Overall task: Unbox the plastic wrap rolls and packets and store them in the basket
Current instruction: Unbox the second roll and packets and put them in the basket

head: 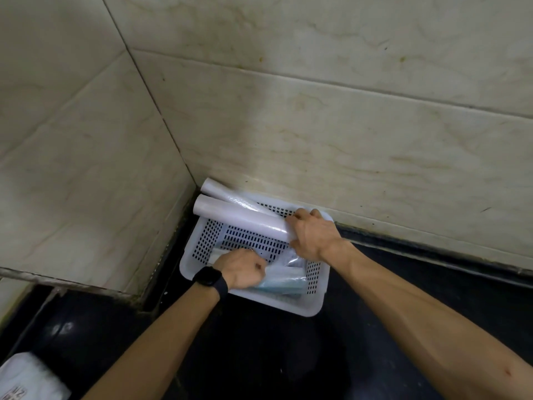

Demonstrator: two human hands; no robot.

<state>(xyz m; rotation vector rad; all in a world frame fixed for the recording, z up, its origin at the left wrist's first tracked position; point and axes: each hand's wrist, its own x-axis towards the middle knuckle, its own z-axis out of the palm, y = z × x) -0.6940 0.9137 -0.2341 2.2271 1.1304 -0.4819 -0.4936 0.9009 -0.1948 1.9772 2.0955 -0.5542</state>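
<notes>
Found on glossy black countertop (259,356), pushed into corner of beige tiled walls (346,125): white perforated plastic basket (314,308). Laid slantwise across its far-left corner, ends overhanging the rim: two white plastic wrap rolls, front roll (236,216) just beside rear roll (222,193). Gripped at near end of front roll by right hand (313,233), fingers curled over top, thumb beneath. Set down inside basket upon pale blue-and-white packets (284,280): left hand (245,267), black wristwatch (208,277) at wrist; fingers curled under, tips hidden, hold on packets not determinable.
</notes>
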